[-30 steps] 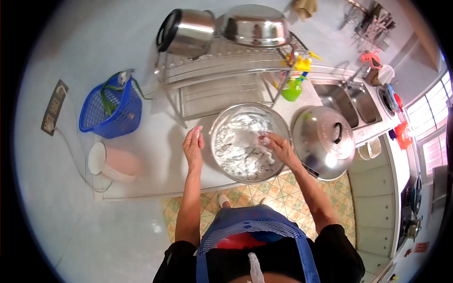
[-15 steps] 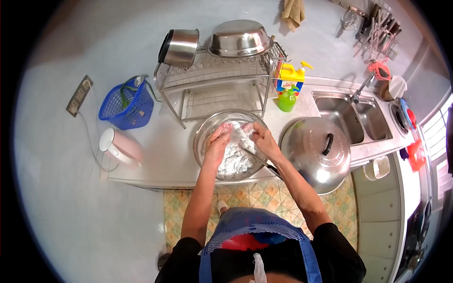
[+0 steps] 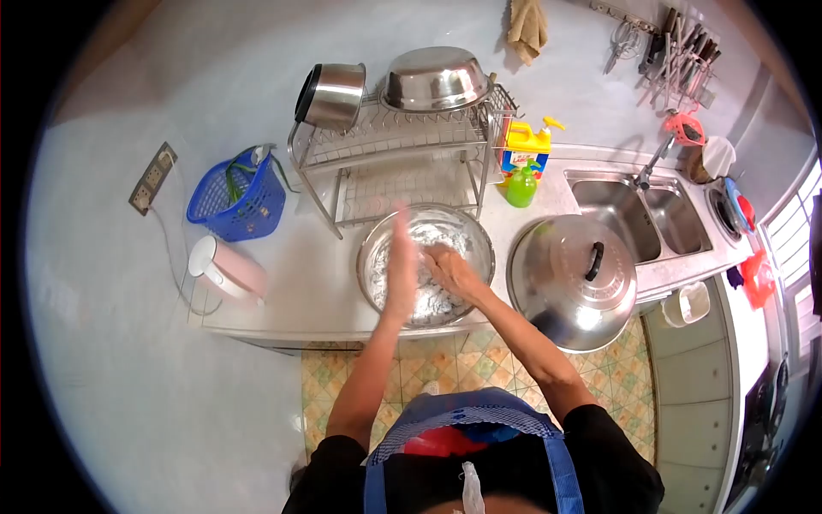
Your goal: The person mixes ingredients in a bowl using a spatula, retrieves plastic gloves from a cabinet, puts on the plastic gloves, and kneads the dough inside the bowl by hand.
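Observation:
A steel bowl (image 3: 486, 257) holding white floury stuff (image 3: 435, 298) stands at the counter's front edge. My left hand (image 3: 401, 270) is raised over the bowl's left part, seen edge-on and smeared by motion; whether its fingers are apart does not show. Over the bowl's middle is my right hand (image 3: 451, 272), its fingers bent and pointing left toward my left palm. The fingertips of my right hand are partly hidden, and I cannot make out whether anything is between them.
Right of the bowl sits a large domed lid (image 3: 569, 265), before a double sink (image 3: 612, 206). A dish rack (image 3: 342, 197) and green bottle (image 3: 521, 184) stand behind. Left are a blue basket (image 3: 253, 210) and pink kettle (image 3: 235, 267).
Both hands came together over the bowl, my left from outside it. My left hand then straightened upward, while my right moved left and down. A dark-handled tool seen across the bowl no longer shows.

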`<state>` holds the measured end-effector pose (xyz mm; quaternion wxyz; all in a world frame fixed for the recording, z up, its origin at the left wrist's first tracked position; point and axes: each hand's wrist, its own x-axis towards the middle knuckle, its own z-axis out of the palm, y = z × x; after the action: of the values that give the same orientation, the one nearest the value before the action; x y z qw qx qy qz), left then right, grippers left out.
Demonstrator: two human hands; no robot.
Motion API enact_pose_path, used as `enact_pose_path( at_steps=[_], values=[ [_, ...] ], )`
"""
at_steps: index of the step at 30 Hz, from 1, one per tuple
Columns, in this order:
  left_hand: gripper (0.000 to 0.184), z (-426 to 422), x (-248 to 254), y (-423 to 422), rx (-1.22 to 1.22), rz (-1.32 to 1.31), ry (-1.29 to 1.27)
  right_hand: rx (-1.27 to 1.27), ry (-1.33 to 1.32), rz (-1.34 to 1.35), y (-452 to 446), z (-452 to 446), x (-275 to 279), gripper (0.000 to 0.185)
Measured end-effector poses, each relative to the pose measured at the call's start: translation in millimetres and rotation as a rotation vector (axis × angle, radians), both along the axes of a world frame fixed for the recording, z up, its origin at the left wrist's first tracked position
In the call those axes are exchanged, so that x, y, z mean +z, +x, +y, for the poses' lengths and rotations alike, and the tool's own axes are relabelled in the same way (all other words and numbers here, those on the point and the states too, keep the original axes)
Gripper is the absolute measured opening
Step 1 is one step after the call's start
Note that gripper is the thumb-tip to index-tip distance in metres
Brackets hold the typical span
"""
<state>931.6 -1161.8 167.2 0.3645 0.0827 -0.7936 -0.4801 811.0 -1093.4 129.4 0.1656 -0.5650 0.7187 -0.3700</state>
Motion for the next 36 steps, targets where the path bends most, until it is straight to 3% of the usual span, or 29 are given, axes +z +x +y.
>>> enact_pose_path(
  at_steps=[1, 2, 3, 4, 5, 6, 7, 9, 10, 11, 13, 14, 16, 17, 19, 20, 21, 23, 24, 25, 26, 27, 29, 30, 31, 33, 34, 36],
  values=[
    [0.050, 2.2, -4.4, 1.5, 0.006, -0.027, -0.174, 0.140, -0.240, -0.292, 6.1, 11.7, 1.6, 0.026],
    [0.049, 4.6, -8.8, 3.1, 0.019, -0.041, -0.347, 0.107, -0.078, -0.142, 14.0, 19.4, 28.4, 0.030],
    [0.049, -12.5, -20.5, 8.2, 0.002, -0.045, -0.348, 0.066, 0.079, 0.000, 25.8, 27.3, 58.4, 0.034],
    [0.048, -43.5, -41.7, 10.1, 0.078, -0.238, -0.401, 0.042, 0.075, -0.005, 33.7, 34.4, 71.2, 0.034],
    [0.046, -61.6, -62.3, 10.8, 0.162, -0.429, -0.441, 0.047, -0.185, -0.207, 41.2, 44.4, 79.7, 0.036],
    [0.048, -63.3, -58.1, 9.6, 0.169, -0.421, -0.342, 0.052, -0.460, -0.394, 44.3, 47.4, 88.1, 0.039],
    [0.048, -61.5, -55.7, 8.1, 0.151, -0.421, -0.347, 0.034, -0.465, -0.393, 50.7, 46.5, 93.2, 0.039],
    [0.056, -52.8, -46.2, 0.9, -0.196, -0.058, 0.824, -0.349, -0.685, -0.089, 64.0, 39.6, 99.0, 0.046],
    [0.057, -53.6, -41.4, -1.3, -0.359, 0.024, 1.021, -0.368, -0.747, 0.139, 67.7, 31.1, 90.6, 0.046],
    [0.057, -52.0, -38.3, -0.8, -0.517, 0.051, 1.215, -0.216, -0.286, 0.289, 66.6, 25.1, 85.8, 0.047],
    [0.056, -19.7, 18.3, 10.2, -0.488, 0.049, 1.089, -0.266, -0.309, 0.568, 46.7, 2.1, 2.7, 0.049],
    [0.056, -22.6, 21.8, 13.5, -0.507, 0.047, 1.094, -0.279, -0.300, 0.578, 42.6, 4.1, 5.3, 0.049],
    [0.061, -37.8, 28.9, 20.6, -0.806, 0.293, 1.132, -0.469, -0.306, 0.360, 30.8, 4.8, 18.7, 0.049],
    [0.061, -38.3, 30.2, 24.9, -0.812, 0.278, 1.141, -0.483, -0.299, 0.353, 35.0, 11.6, 19.6, 0.049],
    [0.064, -40.6, 42.3, 23.7, -0.853, 0.360, 1.090, -0.299, -0.346, -0.335, 33.5, 21.7, 33.3, 0.048],
    [0.056, -38.0, 41.1, 22.6, -0.787, 0.353, 1.016, -0.349, -0.457, -0.126, 35.2, 20.7, 26.6, 0.041],
    [0.056, -32.6, 36.6, 19.9, -0.793, 0.353, 1.023, -0.355, -0.453, -0.122, 40.5, 24.5, 34.1, 0.041],
    [0.045, -20.6, 20.0, 14.3, -0.430, 0.034, -0.131, -0.341, -0.087, -0.169, 56.4, 37.0, 52.5, 0.027],
    [0.037, -17.3, 10.7, 14.8, -0.372, 0.037, -0.278, -0.277, -0.224, -0.124, 62.3, 42.2, 44.1, 0.016],
    [0.030, -14.7, 1.2, 14.5, -0.309, 0.042, -0.425, -0.271, -0.171, 0.100, 71.5, 46.5, 55.4, 0.012],
    [0.022, -15.4, -7.4, 7.8, -0.223, 0.205, -0.441, -0.259, -0.082, -0.050, 81.1, 54.5, 71.2, 0.019],
    [0.022, -19.0, -10.5, 5.1, -0.242, 0.206, -0.442, -0.252, 0.006, -0.203, 92.9, 62.4, 86.8, 0.026],
    [0.022, -23.7, -17.5, 2.9, -0.232, 0.120, -0.396, -0.096, -0.471, -0.789, 104.1, 62.9, 51.5, 0.046],
    [0.024, -21.0, -19.2, -6.9, -0.157, 0.224, -0.424, -0.034, -0.423, -0.937, 103.9, 74.8, 49.5, 0.055],
    [0.025, -20.6, -24.1, -11.1, -0.097, 0.053, -0.069, -0.048, -0.430, -0.930, 107.7, 82.4, 57.5, 0.055],
    [0.022, -39.9, -20.7, -24.6, -0.223, -0.046, 0.614, -0.066, -0.721, -1.453, 118.1, 97.2, 72.5, 0.063],
    [0.019, -37.4, -22.0, -25.1, -0.263, -0.052, 0.661, 0.094, -0.826, -1.431, 114.0, 108.9, 63.2, 0.070],
    [0.029, -38.9, -26.6, -25.7, -0.459, -0.139, 0.765, 0.022, -0.945, -1.617, 107.5, 121.2, 62.6, 0.070]
  ],
)
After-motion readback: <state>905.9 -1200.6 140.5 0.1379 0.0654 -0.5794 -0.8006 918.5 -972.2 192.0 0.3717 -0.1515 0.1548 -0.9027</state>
